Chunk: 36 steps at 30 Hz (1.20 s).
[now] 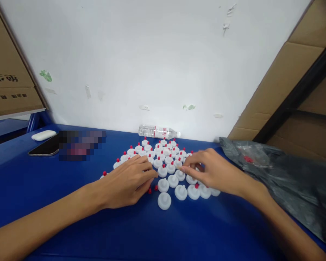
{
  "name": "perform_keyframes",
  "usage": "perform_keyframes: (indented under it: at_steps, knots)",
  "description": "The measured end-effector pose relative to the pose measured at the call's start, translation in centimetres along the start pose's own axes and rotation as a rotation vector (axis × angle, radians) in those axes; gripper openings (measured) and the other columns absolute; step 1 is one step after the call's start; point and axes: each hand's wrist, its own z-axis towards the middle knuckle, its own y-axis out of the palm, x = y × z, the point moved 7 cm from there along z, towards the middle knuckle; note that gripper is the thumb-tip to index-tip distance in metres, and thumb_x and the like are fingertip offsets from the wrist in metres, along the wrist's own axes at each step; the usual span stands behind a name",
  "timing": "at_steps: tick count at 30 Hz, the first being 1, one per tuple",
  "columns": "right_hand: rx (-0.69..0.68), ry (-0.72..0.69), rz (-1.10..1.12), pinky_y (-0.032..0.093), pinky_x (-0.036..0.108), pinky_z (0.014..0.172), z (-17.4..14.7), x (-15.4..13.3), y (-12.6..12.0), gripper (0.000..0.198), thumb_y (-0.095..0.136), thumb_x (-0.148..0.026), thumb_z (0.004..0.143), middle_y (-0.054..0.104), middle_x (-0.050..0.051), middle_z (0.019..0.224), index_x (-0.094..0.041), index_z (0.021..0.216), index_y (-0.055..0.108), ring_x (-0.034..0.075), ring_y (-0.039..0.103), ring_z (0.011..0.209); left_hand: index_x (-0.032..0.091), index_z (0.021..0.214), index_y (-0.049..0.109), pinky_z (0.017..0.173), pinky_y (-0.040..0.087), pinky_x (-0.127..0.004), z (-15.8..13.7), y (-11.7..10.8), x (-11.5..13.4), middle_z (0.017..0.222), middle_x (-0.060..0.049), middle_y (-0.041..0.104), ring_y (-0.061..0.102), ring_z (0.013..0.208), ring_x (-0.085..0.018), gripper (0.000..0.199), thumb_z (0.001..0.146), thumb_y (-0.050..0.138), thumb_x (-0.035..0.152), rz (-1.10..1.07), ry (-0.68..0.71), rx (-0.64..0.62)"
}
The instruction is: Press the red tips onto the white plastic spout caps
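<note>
Many round white nozzle caps stand in a cluster on the blue table [141, 235]. Most at the back wear small red tips, like the red-tipped cap [162, 171]; several in front, such as the bare cap [164, 201], show only a white spout. My left hand [133, 177] lies over the cluster's left side, fingers bent together, beside loose red tips [155, 187]. What its fingertips hold, if anything, is hidden. My right hand [206, 168] reaches in from the right, thumb and fingers closed together above the caps; I cannot make out anything between them.
A clear plastic bottle [159, 132] lies against the white wall behind the caps. On the left are a phone [45, 145] and a white rounded object [44, 135]. A grey plastic sheet [296, 185] covers the right side, with a clear bag of red pieces [251, 158] on it.
</note>
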Motion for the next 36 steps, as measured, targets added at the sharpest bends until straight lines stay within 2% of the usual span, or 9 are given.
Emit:
perform_keyframes:
  at_steps: [5, 14, 16, 18, 22, 26, 29, 33, 36]
  knots:
    - [-0.247, 0.088, 0.251, 0.039, 0.023, 0.049, -1.3, 1.3, -0.1, 0.024, 0.073, -0.049, 0.085, 0.07, -0.004, 0.065, -0.026, 0.093, 0.078, 0.012, 0.06, 0.053, 0.018, 0.097, 0.066, 0.074, 0.04, -0.033, 0.0, -0.2, 0.2, 0.083, -0.005, 0.061, 0.051, 0.082, -0.021, 0.022, 0.096, 0.045, 0.01, -0.007, 0.016, 0.026]
    - [-0.304, 0.019, 0.145, 0.044, 0.023, 0.058, -1.4, 1.2, 1.2, 0.002, 0.077, -0.027, 0.083, 0.075, -0.006, 0.076, -0.029, 0.083, 0.077, 0.014, 0.067, 0.069, 0.018, 0.103, 0.065, 0.075, 0.039, -0.034, 0.0, -0.3, 0.1, 0.085, -0.005, 0.062, 0.052, 0.081, -0.021, 0.023, 0.096, 0.045, 0.01, -0.023, 0.025, 0.04]
    - [-0.237, 0.014, 0.125, 0.043, 0.023, 0.056, -1.1, 0.9, 0.5, 0.007, 0.073, -0.03, 0.087, 0.073, -0.005, 0.073, -0.027, 0.081, 0.074, 0.013, 0.065, 0.065, 0.018, 0.103, 0.065, 0.076, 0.039, -0.035, -0.1, -0.3, 0.1, 0.085, -0.005, 0.062, 0.051, 0.082, -0.021, 0.022, 0.096, 0.045, 0.011, -0.019, 0.021, 0.044]
    - [-0.074, 0.018, 0.082, 0.042, 0.024, 0.056, -0.7, 0.8, -0.7, 0.014, 0.067, -0.035, 0.092, 0.072, -0.004, 0.076, -0.025, 0.082, 0.069, 0.013, 0.063, 0.064, 0.017, 0.104, 0.064, 0.076, 0.039, -0.036, -0.1, -0.5, 0.2, 0.086, -0.006, 0.061, 0.05, 0.082, -0.021, 0.022, 0.097, 0.044, 0.011, -0.016, 0.024, 0.058]
    - [0.244, -0.018, -0.018, 0.046, 0.025, 0.059, -0.4, 0.4, -2.0, 0.012, 0.056, -0.034, 0.098, 0.073, 0.002, 0.102, -0.022, 0.098, 0.06, 0.012, 0.062, 0.065, 0.015, 0.107, 0.062, 0.074, 0.038, -0.035, -0.1, -1.2, 0.5, 0.086, -0.006, 0.061, 0.048, 0.081, -0.021, 0.022, 0.097, 0.043, 0.011, -0.02, 0.041, 0.134]
    - [0.366, -0.212, -0.083, 0.054, 0.029, 0.072, -0.5, -1.7, -1.2, 0.006, 0.054, -0.022, 0.098, 0.07, 0.008, 0.113, -0.02, 0.101, 0.059, 0.016, 0.066, 0.085, 0.015, 0.109, 0.061, 0.074, 0.038, -0.035, 0.0, -1.9, 0.6, 0.086, -0.005, 0.061, 0.049, 0.08, -0.02, 0.02, 0.098, 0.044, 0.012, -0.023, 0.044, 0.212]
    - [0.439, -0.409, -0.208, 0.055, 0.035, 0.082, -0.7, -4.7, -0.5, 0.012, 0.053, -0.009, 0.095, 0.07, 0.01, 0.106, -0.017, 0.097, 0.062, 0.022, 0.062, 0.1, 0.016, 0.11, 0.059, 0.073, 0.037, -0.034, 0.0, -2.0, 0.7, 0.087, -0.004, 0.062, 0.05, 0.08, -0.02, 0.015, 0.1, 0.052, 0.025, -0.015, 0.034, 0.243]
    - [0.498, -0.523, -0.315, 0.055, 0.032, 0.075, -0.8, -7.8, 0.7, 0.018, 0.051, -0.004, 0.095, 0.07, 0.01, 0.091, -0.013, 0.088, 0.066, 0.02, 0.061, 0.085, 0.017, 0.094, 0.056, 0.069, 0.036, -0.033, 0.0, -1.8, 1.1, 0.083, -0.003, 0.059, 0.047, 0.076, -0.02, 0.031, 0.095, 0.063, 0.047, 0.014, 0.057, 0.263]
    - [0.518, -0.529, -0.349, 0.055, 0.031, 0.072, -0.9, -8.6, 1.3, 0.021, 0.052, -0.004, 0.095, 0.07, 0.009, 0.088, -0.013, 0.082, 0.065, 0.019, 0.059, 0.079, 0.017, 0.087, 0.052, 0.069, 0.036, -0.033, 0.0, -1.6, 1.4, 0.08, -0.003, 0.057, 0.046, 0.075, -0.019, 0.028, 0.099, 0.058, 0.042, 0.034, 0.065, 0.277]
